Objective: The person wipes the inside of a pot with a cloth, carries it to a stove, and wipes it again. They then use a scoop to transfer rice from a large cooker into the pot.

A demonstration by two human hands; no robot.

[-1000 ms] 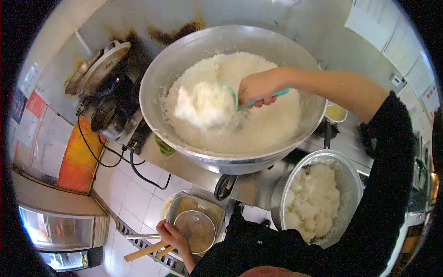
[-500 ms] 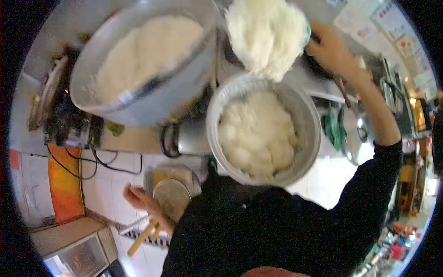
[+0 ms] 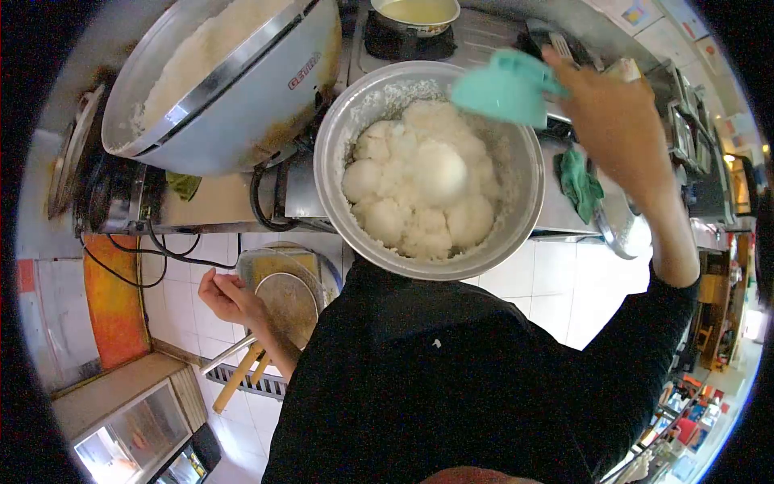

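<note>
My right hand (image 3: 617, 121) grips the handle of a turquoise plastic cup (image 3: 501, 90), tipped over the right rim of a round metal pot (image 3: 528, 189). White cooked rice (image 3: 383, 218) fills the pot in rounded, cup-shaped mounds. One smooth, slightly blurred mound (image 3: 441, 172) lies uppermost near the middle. No rice shows in the part of the cup I can see; its inside is hidden. Away from the pot, my left hand (image 3: 230, 297) hangs low at the left with its fingers curled in and nothing visible in them.
A large, tilted metal cooker (image 3: 266, 105) with rice inside stands at the left. Behind the pot is a small pan (image 3: 415, 11) of yellowish liquid. A green cloth (image 3: 578, 185) lies right of the pot. Below my left hand are wooden handles (image 3: 238, 379) and a round sieve (image 3: 289, 310).
My right hand has turned the cup over and brought it lower; the big heap of rice it held is out, and a smooth mound now tops the pot. My left hand stays low.
</note>
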